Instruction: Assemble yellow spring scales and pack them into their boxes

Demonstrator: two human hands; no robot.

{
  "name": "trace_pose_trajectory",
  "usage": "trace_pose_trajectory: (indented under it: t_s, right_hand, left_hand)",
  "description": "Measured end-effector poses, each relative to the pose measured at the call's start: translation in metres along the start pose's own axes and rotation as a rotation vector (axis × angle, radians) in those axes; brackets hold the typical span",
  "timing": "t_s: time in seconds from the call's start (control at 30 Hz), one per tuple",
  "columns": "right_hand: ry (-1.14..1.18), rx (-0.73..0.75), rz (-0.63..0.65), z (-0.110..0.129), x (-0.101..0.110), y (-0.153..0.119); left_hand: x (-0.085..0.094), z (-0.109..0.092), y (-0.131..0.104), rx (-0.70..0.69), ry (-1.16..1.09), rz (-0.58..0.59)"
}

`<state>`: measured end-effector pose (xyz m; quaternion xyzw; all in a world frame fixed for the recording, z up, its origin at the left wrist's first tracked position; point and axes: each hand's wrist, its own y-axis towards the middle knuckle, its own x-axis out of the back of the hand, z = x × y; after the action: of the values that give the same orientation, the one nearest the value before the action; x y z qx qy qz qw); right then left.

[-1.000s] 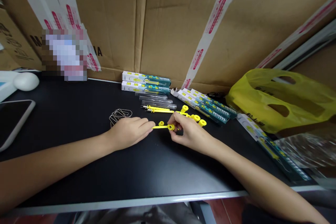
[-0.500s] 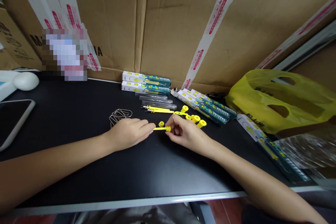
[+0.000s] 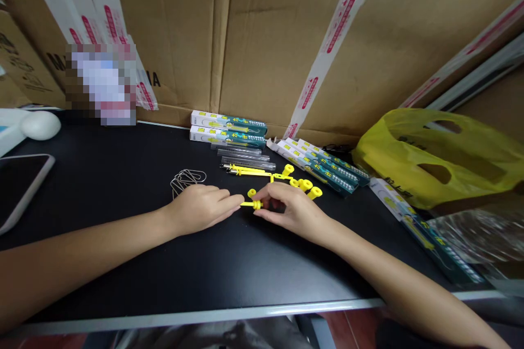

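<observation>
The left hand [image 3: 202, 207], fingers closed, grips the left end of the rod [image 3: 248, 204], apparently steadying it between both hands; the right hand [image 3: 295, 208], thumb and fingertips slightly parted, holds the collar [image 3: 257, 205] at its right. Farther, tubes [image 3: 248, 164] lie side by side, probably for easy reach.

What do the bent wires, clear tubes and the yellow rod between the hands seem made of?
Bent wires: metal, judging by their silvery shine. Clear tubes: probably smooth plastic, see-through with glossy streaks, though glass is possible. Yellow rod: likely plastic by its even colour; finish unclear.
</observation>
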<state>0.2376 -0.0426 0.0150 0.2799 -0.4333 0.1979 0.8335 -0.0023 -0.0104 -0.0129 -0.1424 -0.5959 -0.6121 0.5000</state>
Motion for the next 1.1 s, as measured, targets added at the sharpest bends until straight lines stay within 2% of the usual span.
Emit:
trace_pose_trajectory:
  t_s: [0.17,0.37,0.5,0.77,1.1]
  right_hand:
    - [-0.011,0.085,-0.031,0.001,0.002,0.001]
    - [0.004,0.118,-0.052,0.004,-0.002,0.0]
    - [-0.002,0.114,-0.044,0.004,-0.003,0.0]
    - [-0.019,0.05,-0.024,0.004,0.008,0.001]
    - [-0.017,0.077,-0.024,0.004,-0.001,0.001]
  left_hand:
    - [0.001,-0.001,0.001,-0.016,0.002,-0.019]
    - [0.003,-0.002,0.001,-0.036,-0.015,-0.027]
    - [0.002,-0.001,0.002,-0.026,-0.039,-0.018]
    - [-0.001,0.0,-0.001,0.066,-0.127,0.05]
    - [0.002,-0.002,0.001,0.077,-0.158,0.085]
